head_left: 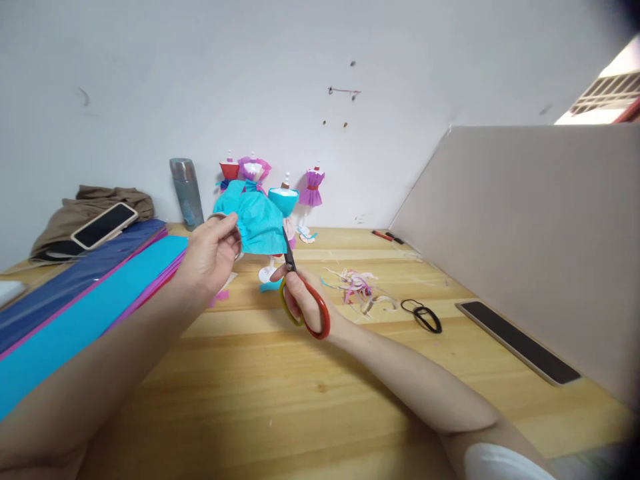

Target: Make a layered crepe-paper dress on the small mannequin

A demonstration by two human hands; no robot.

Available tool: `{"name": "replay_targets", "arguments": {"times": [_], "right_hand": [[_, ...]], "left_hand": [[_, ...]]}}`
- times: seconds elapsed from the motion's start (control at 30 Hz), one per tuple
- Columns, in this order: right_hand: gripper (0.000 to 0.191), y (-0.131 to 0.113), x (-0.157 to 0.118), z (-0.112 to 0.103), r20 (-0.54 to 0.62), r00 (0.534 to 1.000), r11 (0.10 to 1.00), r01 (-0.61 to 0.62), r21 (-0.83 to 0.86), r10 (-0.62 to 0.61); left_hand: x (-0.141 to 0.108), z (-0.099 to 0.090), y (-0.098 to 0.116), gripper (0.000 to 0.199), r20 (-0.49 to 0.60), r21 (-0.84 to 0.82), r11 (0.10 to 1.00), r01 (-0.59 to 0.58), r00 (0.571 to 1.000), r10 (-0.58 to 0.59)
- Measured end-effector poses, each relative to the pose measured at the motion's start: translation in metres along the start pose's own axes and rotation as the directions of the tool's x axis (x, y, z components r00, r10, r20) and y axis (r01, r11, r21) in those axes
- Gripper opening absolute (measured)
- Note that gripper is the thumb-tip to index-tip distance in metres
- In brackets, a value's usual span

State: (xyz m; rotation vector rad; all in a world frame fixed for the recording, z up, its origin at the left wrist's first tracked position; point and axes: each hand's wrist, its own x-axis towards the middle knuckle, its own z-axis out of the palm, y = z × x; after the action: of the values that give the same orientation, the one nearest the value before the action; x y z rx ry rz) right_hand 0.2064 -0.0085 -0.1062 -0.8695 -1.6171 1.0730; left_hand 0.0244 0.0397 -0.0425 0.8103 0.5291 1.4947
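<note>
My left hand (215, 248) pinches the left side of a gathered turquoise crepe paper skirt (261, 223), raised above the table. In my right hand (306, 300) is a pair of scissors (316, 310) with red and yellow handles, my fingers through the loops. Their dark blades point up at the skirt's right edge; whether they touch the paper I cannot tell. Just behind stands a small white dress form (283, 201) with a turquoise bodice, its lower part mostly hidden by the skirt and blades.
Behind, more small dress forms wear a purple dress (314, 188) and a red top (229, 170). A bottle (187, 193), crepe paper sheets (95, 300) and a phone (105, 225) lie left. Paper scraps (357, 285), black bands (424, 316) and a dark flat device (518, 343) lie right.
</note>
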Motion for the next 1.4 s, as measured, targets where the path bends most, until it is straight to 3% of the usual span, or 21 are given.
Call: {"name": "replay_targets", "arguments": {"times": [0.3,0.5,0.8,1.07,1.4], "right_hand": [[0.060,0.002,0.000,0.002,0.035,0.997,0.997,-0.070,0.037,0.068],[0.062,0.008,0.001,0.001,0.108,0.993,0.998,0.055,0.007,-0.056],[0.065,0.019,0.004,0.001,0.123,0.990,0.997,0.067,0.033,-0.070],[0.058,0.012,0.004,-0.001,0.101,0.986,0.991,0.131,0.002,-0.130],[0.061,0.010,0.005,-0.002,0.106,0.980,0.986,0.168,-0.007,-0.167]], "left_hand": [[-0.003,0.009,0.012,0.039,-0.045,0.137,0.985,-0.108,0.992,0.115],[-0.003,0.010,0.016,0.039,-0.012,0.177,0.973,-0.151,0.988,0.156],[-0.009,0.014,0.015,0.037,0.021,0.246,0.961,-0.123,0.992,0.122],[-0.009,0.011,0.012,0.034,0.039,0.275,0.959,-0.060,0.998,0.051],[-0.007,0.009,0.008,0.035,0.053,0.299,0.952,-0.071,0.997,0.057]]}}
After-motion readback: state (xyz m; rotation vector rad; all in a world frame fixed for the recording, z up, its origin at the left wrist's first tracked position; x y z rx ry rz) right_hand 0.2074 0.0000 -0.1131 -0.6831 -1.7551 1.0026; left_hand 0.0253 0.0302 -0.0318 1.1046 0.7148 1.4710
